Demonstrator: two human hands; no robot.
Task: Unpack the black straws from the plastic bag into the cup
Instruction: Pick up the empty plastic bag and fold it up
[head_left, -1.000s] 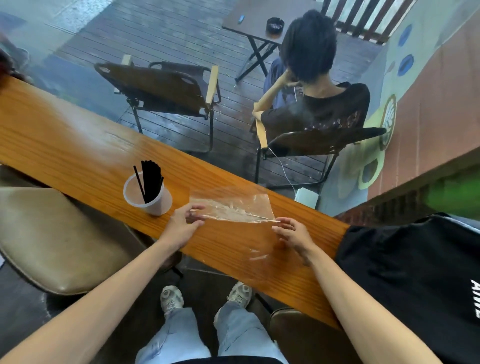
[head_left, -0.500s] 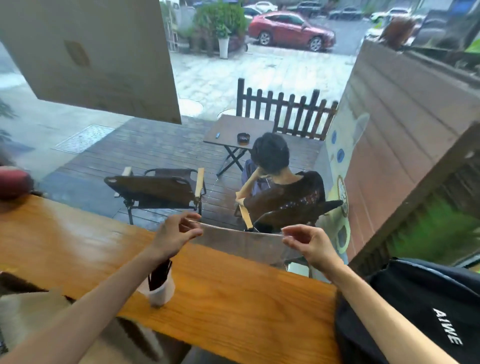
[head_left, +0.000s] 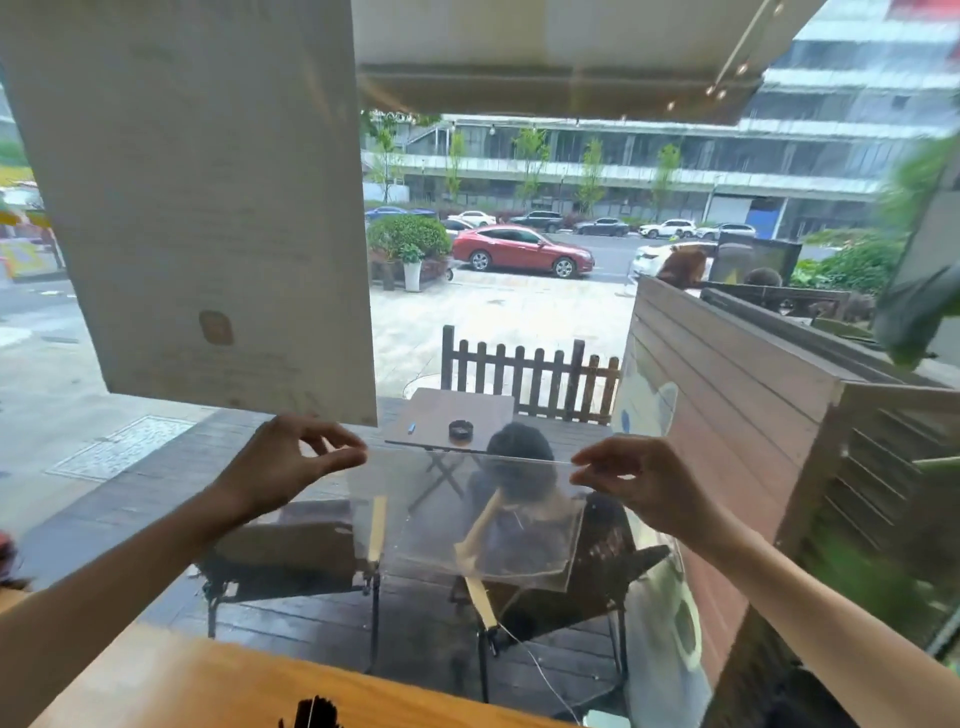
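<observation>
Raised higher than a moment ago, the clear plastic bag (head_left: 467, 514) now hangs in the air well above the wooden bench (head_left: 218, 686), its long top edge stretched level from left to right and its body hanging downward. Left hand (head_left: 291, 467) and right hand (head_left: 639, 483) each pinch a top corner. Black straws (head_left: 311, 714) show only as tips at the bench's near edge; their cup is out of view.

We have one view only — a wide-angle camera on the head, tilted forward rather than down, facing out over the far edge of the wooden table (head_left: 218, 686) toward the terrace and the street. Both hands (head_left: 291, 467) are raised close before the lens; only the table's near strip shows along the bottom edge.
</observation>
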